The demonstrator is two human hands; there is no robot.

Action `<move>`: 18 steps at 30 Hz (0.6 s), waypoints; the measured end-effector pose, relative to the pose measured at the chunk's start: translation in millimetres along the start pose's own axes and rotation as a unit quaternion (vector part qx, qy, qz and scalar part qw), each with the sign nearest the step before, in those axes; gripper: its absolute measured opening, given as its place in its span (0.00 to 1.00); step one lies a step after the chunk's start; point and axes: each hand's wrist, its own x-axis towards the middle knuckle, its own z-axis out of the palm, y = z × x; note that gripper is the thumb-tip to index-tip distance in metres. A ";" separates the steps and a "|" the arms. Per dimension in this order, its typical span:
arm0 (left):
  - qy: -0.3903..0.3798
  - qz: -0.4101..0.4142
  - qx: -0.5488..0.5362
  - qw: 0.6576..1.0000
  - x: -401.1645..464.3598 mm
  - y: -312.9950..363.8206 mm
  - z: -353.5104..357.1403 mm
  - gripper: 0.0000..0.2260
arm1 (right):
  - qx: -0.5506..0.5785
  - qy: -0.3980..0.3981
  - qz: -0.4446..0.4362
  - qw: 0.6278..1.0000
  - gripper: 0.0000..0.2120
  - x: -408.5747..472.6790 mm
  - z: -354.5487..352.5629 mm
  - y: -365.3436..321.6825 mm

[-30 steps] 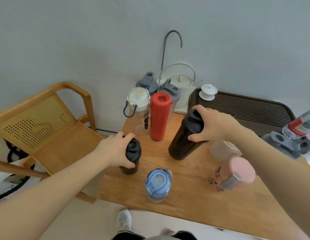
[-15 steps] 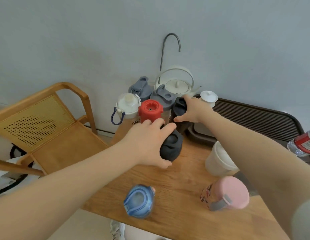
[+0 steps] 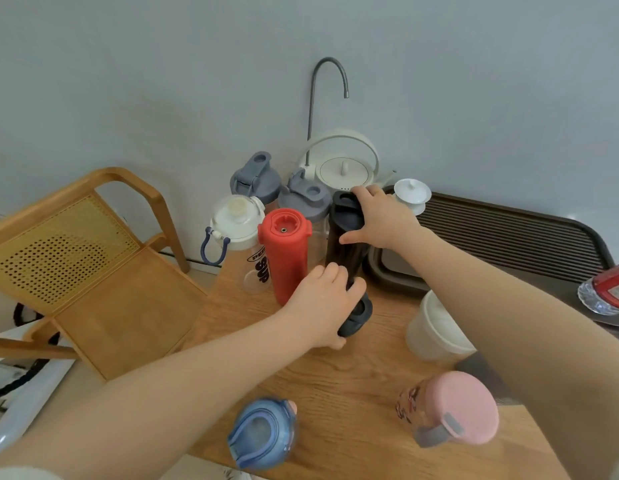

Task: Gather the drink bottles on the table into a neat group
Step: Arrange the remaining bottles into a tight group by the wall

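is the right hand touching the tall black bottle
Touching. The head view shows the right hand wrapped around the tall black bottle near its lid.

Eight drink bottles, one white cup, one kettle, one chair.

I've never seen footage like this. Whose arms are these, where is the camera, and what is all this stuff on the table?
No machine here: a person wears a wide-angle camera on the head, looking down at their own bare arms. The left hand grips a short black bottle; the right hand holds a tall dark bottle. Both stand beside a red bottle, a clear bottle with a white lid and two grey-lidded bottles at the back of the wooden table. A blue bottle and a pink-lidded bottle wait nearer the camera, apart from the group. A white cup and a white kettle also sit there.
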 end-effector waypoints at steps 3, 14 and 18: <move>0.007 -0.022 0.010 1.000 10.5 -1.6 0.5 0.39 | 0.023 -0.005 0.004 1.000 0.43 -6.5 -4.5 5.5; 0.214 0.024 -0.111 0.970 -28.4 -28.3 -42.3 0.24 | 0.103 0.076 -0.031 0.991 0.32 -43.9 -21.4 -9.6; 0.394 -0.083 -0.188 0.896 -48.8 -102.1 -82.0 0.13 | 0.138 0.056 -0.077 0.986 0.28 -33.9 -34.8 -37.3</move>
